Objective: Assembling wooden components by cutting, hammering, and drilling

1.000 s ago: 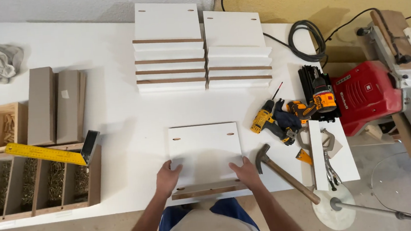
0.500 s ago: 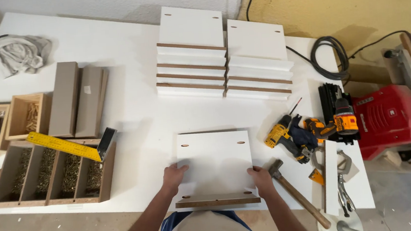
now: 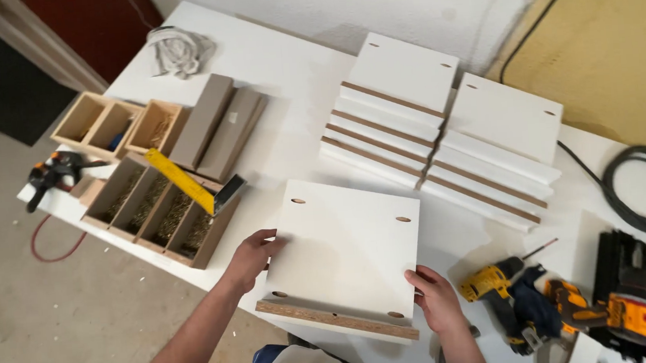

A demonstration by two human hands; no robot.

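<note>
Square white panel (image 3: 348,252), four holes, flat atop another at table edge.

My left hand (image 3: 252,258) and right hand (image 3: 436,299) grip the side edges of the white panel (image 3: 344,260), which fills the near middle of the white table (image 3: 285,92). To my left, the compartmented wooden tray of screws (image 3: 160,213) with the yellow square (image 3: 185,183) across it sits just beside the panel, so only a narrow bare strip lies between them. Ahead, two stacks of white panels (image 3: 442,130) close the far side, with a thin gap before them. To my right, the yellow cordless drill (image 3: 500,290) and what may be a second power tool (image 3: 624,300) crowd in close. Bare tabletop opens far left, between the grey cloth (image 3: 178,51) and the stacks.
</note>
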